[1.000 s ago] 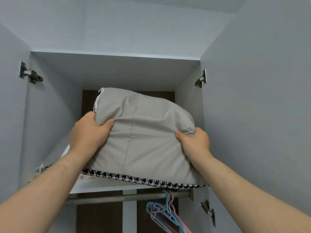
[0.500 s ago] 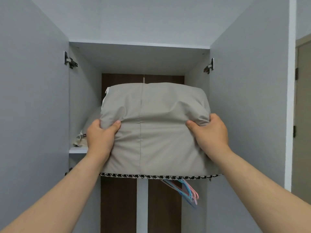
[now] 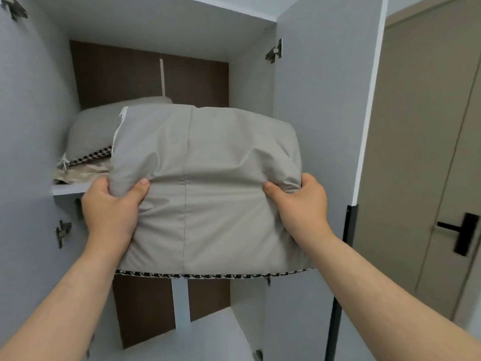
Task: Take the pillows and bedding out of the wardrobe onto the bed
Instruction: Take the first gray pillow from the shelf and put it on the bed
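A grey pillow (image 3: 208, 178) with a black-and-white houndstooth edge along its bottom hangs in the air in front of the open wardrobe, clear of the shelf. My left hand (image 3: 110, 208) grips its left side and my right hand (image 3: 303, 204) grips its right side, thumbs pressed into the front. Behind it, a second grey pillow (image 3: 99, 126) with the same houndstooth trim lies on the wardrobe shelf (image 3: 70, 188), on top of folded beige bedding (image 3: 80, 174).
The wardrobe's open grey doors stand on both sides, the right door (image 3: 325, 100) close to my right arm. A beige room door (image 3: 421, 152) with a black handle (image 3: 463, 233) is at the far right. The lower wardrobe compartment (image 3: 208, 334) shows below the pillow.
The pillow has come off the shelf toward me and lower, held by both hands. My view has dropped and turned right, showing the second pillow, the bedding and the room door.
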### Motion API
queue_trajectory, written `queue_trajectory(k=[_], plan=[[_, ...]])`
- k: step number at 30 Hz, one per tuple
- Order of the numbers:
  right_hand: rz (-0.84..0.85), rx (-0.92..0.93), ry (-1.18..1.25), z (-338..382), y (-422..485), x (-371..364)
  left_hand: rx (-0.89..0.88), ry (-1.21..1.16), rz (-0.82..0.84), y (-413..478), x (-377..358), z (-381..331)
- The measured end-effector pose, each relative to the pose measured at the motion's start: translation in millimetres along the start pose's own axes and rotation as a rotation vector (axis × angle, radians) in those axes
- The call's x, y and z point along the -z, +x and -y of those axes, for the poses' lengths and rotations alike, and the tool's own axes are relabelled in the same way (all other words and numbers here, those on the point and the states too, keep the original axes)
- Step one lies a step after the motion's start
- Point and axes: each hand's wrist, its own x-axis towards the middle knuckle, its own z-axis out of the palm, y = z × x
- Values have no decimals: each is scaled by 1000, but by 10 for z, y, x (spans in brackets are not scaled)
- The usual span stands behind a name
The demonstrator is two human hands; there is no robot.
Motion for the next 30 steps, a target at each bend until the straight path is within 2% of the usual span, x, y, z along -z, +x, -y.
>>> queue_trajectory(k=[10, 18, 23, 30], plan=[[-178, -52, -178, 154, -674, 1475, 47, -195, 174, -1077, -300, -564], [-363, -111, -248, 300, -1144, 3076, 78, -347, 336, -2150, -789, -1522], [-489, -166, -330, 387, -1489, 4117, 69, -336, 461, -2835, -1175, -2207], [-699, -237, -425, 472, -1996, 5506, 81, -488, 699, -3879, -1779, -3105]])
